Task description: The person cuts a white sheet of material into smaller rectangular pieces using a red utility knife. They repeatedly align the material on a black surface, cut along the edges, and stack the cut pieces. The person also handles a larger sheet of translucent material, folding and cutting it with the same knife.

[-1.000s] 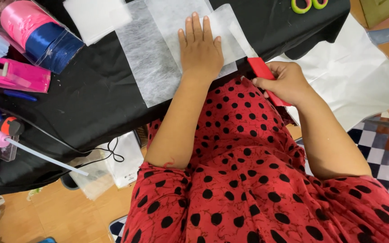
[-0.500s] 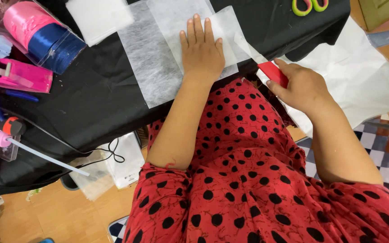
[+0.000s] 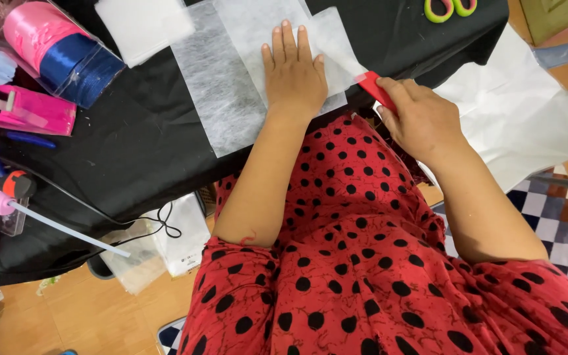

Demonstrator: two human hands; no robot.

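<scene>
White fabric sheets [image 3: 231, 72], three; left hand [image 3: 295, 72] flat, right hand [image 3: 419, 118] gripping red cutter [image 3: 374, 87].

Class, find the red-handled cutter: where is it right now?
In the head view, the red-handled cutter is in the right hand, at the right edge of the white fabric, beside the flat left hand.

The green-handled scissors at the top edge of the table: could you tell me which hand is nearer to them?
The right hand, gripping a red-handled tool, lies just below the green-handled scissors. The left hand rests flat on the white fabric, farther left.
</scene>
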